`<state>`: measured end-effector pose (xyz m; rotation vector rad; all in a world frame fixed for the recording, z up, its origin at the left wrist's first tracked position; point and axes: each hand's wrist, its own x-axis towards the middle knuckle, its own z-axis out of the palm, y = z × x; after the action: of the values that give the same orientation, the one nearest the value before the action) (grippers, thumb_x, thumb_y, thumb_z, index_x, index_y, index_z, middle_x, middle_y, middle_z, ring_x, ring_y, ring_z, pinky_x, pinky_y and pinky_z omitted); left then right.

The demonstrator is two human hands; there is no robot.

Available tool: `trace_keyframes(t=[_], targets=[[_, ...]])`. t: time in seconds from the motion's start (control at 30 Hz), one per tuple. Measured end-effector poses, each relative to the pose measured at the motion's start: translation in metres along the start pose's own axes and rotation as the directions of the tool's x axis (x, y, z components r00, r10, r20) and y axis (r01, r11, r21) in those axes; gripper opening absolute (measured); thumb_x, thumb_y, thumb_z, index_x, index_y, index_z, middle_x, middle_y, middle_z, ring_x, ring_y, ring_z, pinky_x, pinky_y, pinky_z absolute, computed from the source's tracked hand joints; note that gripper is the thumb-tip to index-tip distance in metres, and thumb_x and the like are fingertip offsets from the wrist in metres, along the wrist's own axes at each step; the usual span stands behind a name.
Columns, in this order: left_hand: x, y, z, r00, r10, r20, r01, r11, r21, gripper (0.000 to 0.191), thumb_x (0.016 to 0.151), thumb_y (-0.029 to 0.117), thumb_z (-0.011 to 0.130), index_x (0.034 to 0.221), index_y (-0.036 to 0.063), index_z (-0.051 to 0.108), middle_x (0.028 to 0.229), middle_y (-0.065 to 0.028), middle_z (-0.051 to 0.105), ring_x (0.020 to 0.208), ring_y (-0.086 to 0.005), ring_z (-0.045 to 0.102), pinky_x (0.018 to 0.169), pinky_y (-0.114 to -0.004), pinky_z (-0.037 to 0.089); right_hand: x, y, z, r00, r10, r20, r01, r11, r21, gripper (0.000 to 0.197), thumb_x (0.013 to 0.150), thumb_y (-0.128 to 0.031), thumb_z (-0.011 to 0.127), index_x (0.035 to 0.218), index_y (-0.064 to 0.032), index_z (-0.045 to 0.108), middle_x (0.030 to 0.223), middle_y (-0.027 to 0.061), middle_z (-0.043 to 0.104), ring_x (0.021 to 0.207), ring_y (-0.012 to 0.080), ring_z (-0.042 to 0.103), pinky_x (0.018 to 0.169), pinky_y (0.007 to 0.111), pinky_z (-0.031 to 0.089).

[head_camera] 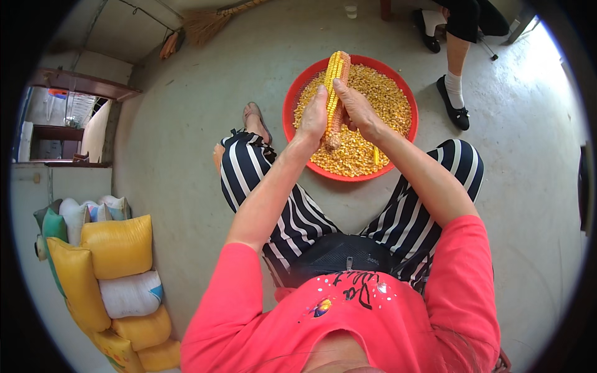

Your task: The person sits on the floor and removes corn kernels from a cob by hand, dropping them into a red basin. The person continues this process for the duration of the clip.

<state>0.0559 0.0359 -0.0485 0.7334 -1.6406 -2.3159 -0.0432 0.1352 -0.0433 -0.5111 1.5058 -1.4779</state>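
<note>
A partly shelled ear of corn (333,100) is held lengthwise between both hands above a round red plastic basket (290,135). Yellow kernels run along its left side, while the right side and near end show bare pinkish cob. I cannot tell whether a separate bare cob lies against it. My left hand (313,115) presses its left side, thumb along the kernels. From the right, my right hand (360,111) grips it with the thumb on top; its other fingers are partly hidden. Loose corn kernels (373,93) cover the basket's bottom, with a short strip of joined kernels (376,155) among them.
The basket stands on a grey floor (196,140) between my striped-trousered knees. Another person's legs (454,84) are at the upper right. Stuffed yellow and white sacks (119,247) are piled at left. A straw broom (205,25) and a clear cup (351,11) are farther off.
</note>
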Motion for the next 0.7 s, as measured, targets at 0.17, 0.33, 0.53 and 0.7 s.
trace_keyframes(t=[0.17,0.33,0.53,0.7], targets=[[0.007,-0.010,0.002,0.999,0.021,-0.040,-0.025,0.995,-0.101,0.049,0.104,0.042,0.030,0.125,0.0030,0.051,0.110,-0.0083,0.060,0.096,-0.0175,0.060,0.085,-0.033,0.050,0.007,0.018,0.005,0.973,-0.217,-0.078,0.219,0.975,0.023,0.049,0.098,-0.055,0.037,0.092,-0.0091,0.054,0.067,0.0001,0.049,0.050,0.0082,0.041,0.042,0.024,0.031],[0.004,-0.003,0.003,1.000,0.030,-0.004,-0.030,0.994,-0.109,0.049,0.104,0.042,0.030,0.125,0.0030,0.051,0.110,-0.0079,0.060,0.096,-0.0170,0.060,0.085,-0.032,0.050,0.015,0.030,0.006,0.952,-0.258,-0.162,0.262,0.965,0.002,0.044,0.099,-0.050,0.038,0.088,-0.0099,0.052,0.068,-0.0008,0.048,0.053,0.0083,0.040,0.045,0.025,0.032],[0.003,-0.001,-0.001,1.000,0.016,0.002,-0.016,1.000,-0.003,0.049,0.104,0.041,0.030,0.124,0.0023,0.051,0.109,-0.0074,0.060,0.094,-0.0160,0.060,0.083,-0.032,0.050,0.001,0.007,0.000,0.998,0.010,-0.061,-0.003,0.993,0.115,0.049,0.096,-0.048,0.045,0.094,-0.0009,0.056,0.080,0.0069,0.056,0.072,0.0146,0.051,0.062,0.031,0.043],[0.010,-0.013,-0.003,0.989,0.083,-0.120,-0.079,0.996,0.032,0.049,0.104,0.041,0.029,0.119,0.0010,0.054,0.099,-0.0081,0.061,0.085,-0.0147,0.060,0.073,-0.031,0.050,0.005,0.021,0.005,0.974,-0.218,-0.061,0.212,0.974,-0.082,0.050,0.097,-0.049,0.046,0.096,0.0002,0.057,0.084,0.0078,0.056,0.075,0.0138,0.051,0.066,0.031,0.043]])
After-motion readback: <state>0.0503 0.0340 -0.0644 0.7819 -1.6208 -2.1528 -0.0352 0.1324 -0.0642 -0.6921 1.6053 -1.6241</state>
